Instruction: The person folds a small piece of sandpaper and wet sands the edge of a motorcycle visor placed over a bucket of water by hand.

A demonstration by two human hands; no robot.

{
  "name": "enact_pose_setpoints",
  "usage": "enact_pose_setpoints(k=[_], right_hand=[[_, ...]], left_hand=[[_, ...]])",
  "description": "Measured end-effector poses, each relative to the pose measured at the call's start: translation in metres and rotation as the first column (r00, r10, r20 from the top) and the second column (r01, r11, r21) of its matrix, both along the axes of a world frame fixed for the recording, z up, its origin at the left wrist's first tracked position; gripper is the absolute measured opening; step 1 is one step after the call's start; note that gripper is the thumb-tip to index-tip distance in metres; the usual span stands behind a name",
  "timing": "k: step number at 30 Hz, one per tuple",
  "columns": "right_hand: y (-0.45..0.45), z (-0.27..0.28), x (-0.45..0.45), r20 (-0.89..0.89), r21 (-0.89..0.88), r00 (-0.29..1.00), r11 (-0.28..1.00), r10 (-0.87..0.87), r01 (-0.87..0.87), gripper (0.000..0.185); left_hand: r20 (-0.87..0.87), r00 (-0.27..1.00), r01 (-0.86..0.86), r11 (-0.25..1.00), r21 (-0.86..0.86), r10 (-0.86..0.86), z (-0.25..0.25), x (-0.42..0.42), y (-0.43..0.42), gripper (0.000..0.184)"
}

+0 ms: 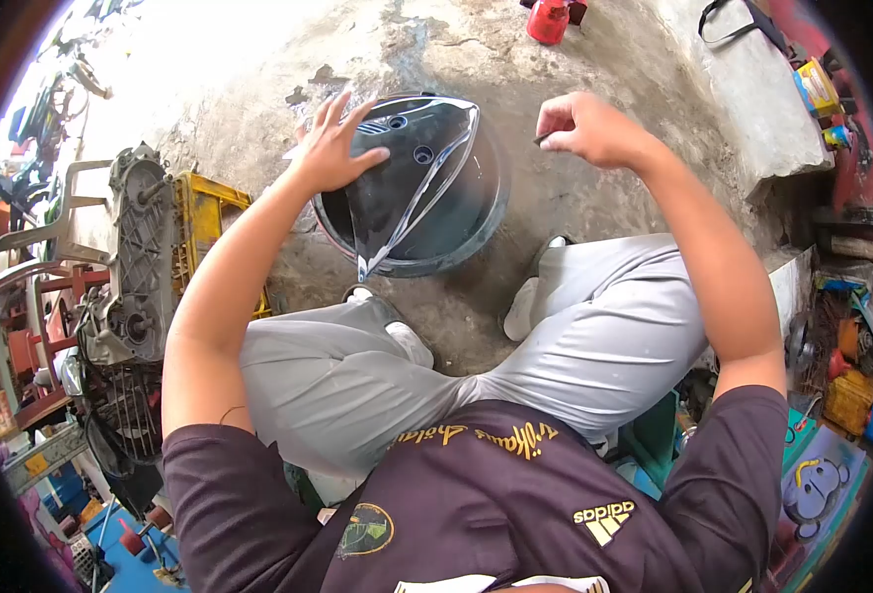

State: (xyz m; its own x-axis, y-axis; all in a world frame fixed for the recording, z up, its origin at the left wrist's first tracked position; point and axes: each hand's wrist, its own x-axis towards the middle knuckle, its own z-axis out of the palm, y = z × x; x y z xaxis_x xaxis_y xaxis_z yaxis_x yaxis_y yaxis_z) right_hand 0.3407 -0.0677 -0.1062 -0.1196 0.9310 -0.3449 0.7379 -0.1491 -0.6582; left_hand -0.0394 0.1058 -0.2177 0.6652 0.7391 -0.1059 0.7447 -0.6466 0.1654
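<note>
A glossy black plastic panel [387, 188], pointed at its near end and edged with a silver-white stripe, lies across the top of a round dark tub [491, 222]. Two round holes show in its upper part. My left hand [332, 153] rests on the panel's left side, fingers spread and thumb laid flat on the surface. Off to the right of the tub, my right hand [594, 133] is raised, apart from the panel. Its fingers are pinched on a small dark piece [541, 140], too little visible to name. The tub's inside is partly hidden by the panel.
A red container [548, 22] stands on the concrete floor [407, 54] at the far side. At left, a metal engine casing [140, 252] sits beside a yellow crate [199, 212]. A concrete block [762, 119] and assorted cans line the right. My legs flank the tub's near side.
</note>
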Motion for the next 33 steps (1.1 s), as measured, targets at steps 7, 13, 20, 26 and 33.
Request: enact_pose_setpoints(k=[7,13,20,26,33], right_hand=[[0.008,-0.006,-0.008,0.121,-0.033,0.992,0.999,-0.028,0.032,0.02],[0.012,-0.023,-0.019,0.257,-0.085,0.961,0.993,0.103,-0.083,0.017],[-0.002,-0.026,-0.027,0.156,-0.001,0.987,0.999,0.034,-0.035,0.02],[0.007,-0.063,-0.03,0.283,0.172,0.959,0.983,0.013,-0.064,0.013],[0.043,-0.166,-0.029,-0.071,0.331,0.693,0.638,-0.717,0.695,0.018]], left_hand=[[-0.161,0.978,0.146,0.988,0.058,-0.135,0.037,0.049,0.003,0.092],[-0.131,0.981,-0.17,0.965,-0.197,0.146,-0.001,0.099,0.003,0.095],[-0.071,0.98,-0.185,0.982,0.03,0.186,-0.017,0.097,-0.047,0.1],[-0.109,0.973,-0.198,0.979,0.04,0.201,-0.003,0.104,-0.055,0.111],[-0.141,0.973,-0.182,0.983,0.03,0.184,-0.005,0.103,-0.056,0.114]])
